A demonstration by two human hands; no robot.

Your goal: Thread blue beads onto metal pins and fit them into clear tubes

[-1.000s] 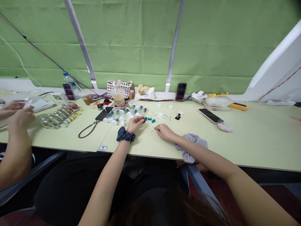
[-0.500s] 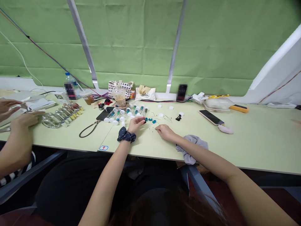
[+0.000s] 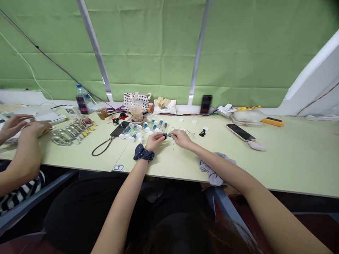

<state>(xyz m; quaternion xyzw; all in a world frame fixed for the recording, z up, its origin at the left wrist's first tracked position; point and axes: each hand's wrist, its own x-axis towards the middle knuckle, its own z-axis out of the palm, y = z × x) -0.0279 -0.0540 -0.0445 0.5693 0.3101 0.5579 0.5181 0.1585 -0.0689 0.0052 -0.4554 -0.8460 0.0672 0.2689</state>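
Note:
My left hand (image 3: 155, 140), with a dark scrunchie (image 3: 143, 153) on its wrist, pinches a small black piece (image 3: 165, 136); a thin wire stands up beside its fingertips. Close to it on the right, my right hand (image 3: 181, 138) has its fingers pinched together at a small blue piece (image 3: 170, 135). Whether that blue piece is gripped or only touched is too small to tell. Tiny specks lie on the table below the fingers. Behind my left hand lie several clear tubes with white caps (image 3: 131, 139) and blue or green contents. Small black parts (image 3: 202, 133) lie right of my right hand.
A grey cloth (image 3: 214, 173) lies under my right forearm at the table edge. Left are a phone (image 3: 120, 129) with a strap and a row of looped clear items (image 3: 62, 137); a co-worker's hands (image 3: 34, 127) work beyond. Another phone (image 3: 240, 132) lies right. A drink cup (image 3: 136, 113) stands behind.
My right hand has moved up and left from the tiny specks to the blue pieces, close to my left hand. My left hand keeps its pinch. The co-worker's hands have shifted slightly.

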